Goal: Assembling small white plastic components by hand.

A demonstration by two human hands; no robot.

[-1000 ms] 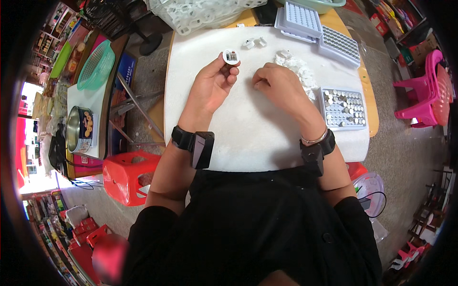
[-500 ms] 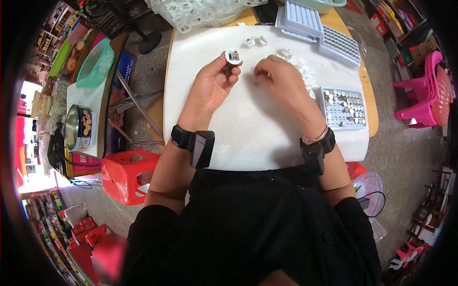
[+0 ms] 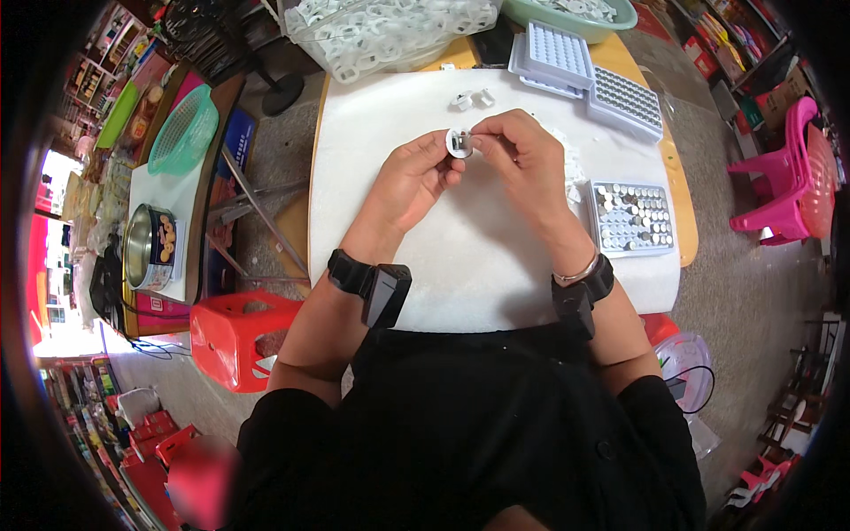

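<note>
A small round white plastic housing (image 3: 454,150), with dark and metallic parts inside, is pinched between the thumb and fingers of my left hand (image 3: 407,186) above the white tabletop. My right hand (image 3: 535,168) meets it from the right, thumb and index finger closed at its edge; whether a small part sits between those fingertips is hidden. Two loose white pieces (image 3: 462,101) lie just beyond the hands. Partly behind my right hand is a heap of small white parts (image 3: 571,164). A pale blue tray (image 3: 636,252) holding rows of small silvery round pieces stands to its right.
Along the table's far side are a clear bin (image 3: 305,40) full of white plastic parts, stacked pale trays (image 3: 560,55), a filled gridded tray (image 3: 625,99) and a green basin (image 3: 611,26). A red stool (image 3: 221,345) stands left, pink chairs (image 3: 779,177) right.
My right hand has come in from the right to the housing, its fingers now touching it. My left hand has moved the housing slightly right and nearer. The whole view has shifted a little.
</note>
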